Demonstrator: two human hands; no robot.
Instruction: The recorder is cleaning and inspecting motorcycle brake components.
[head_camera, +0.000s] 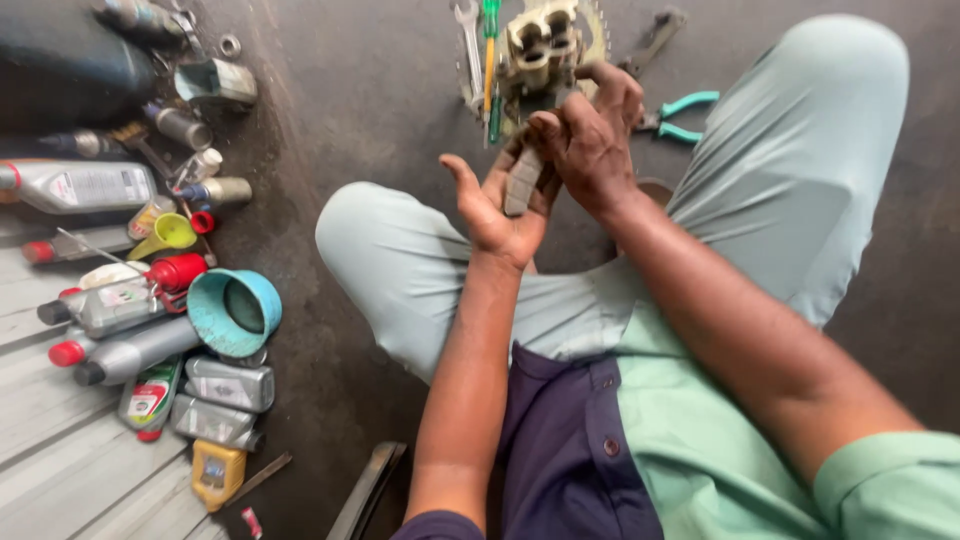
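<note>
Grey flat pad (521, 180) lying in left hand (497, 205), palm up, fingers spread, right hand (590, 140) fingertips pinching its upper end; teal-handled pliers (676, 118), blue funnel (234, 312) on floor

I sit on a dark, oil-stained concrete floor (380, 110). Left of my knee a blue funnel (235, 312) lies on it. Around the funnel are grey oil bottles (120, 345), with a small yellow funnel (168, 234) above it and a yellow can (216, 472) below. Far right of the funnel, teal-handled pliers (678, 117) lie beside a metal caliper part (540, 45) and a wrench (467, 40).
</note>
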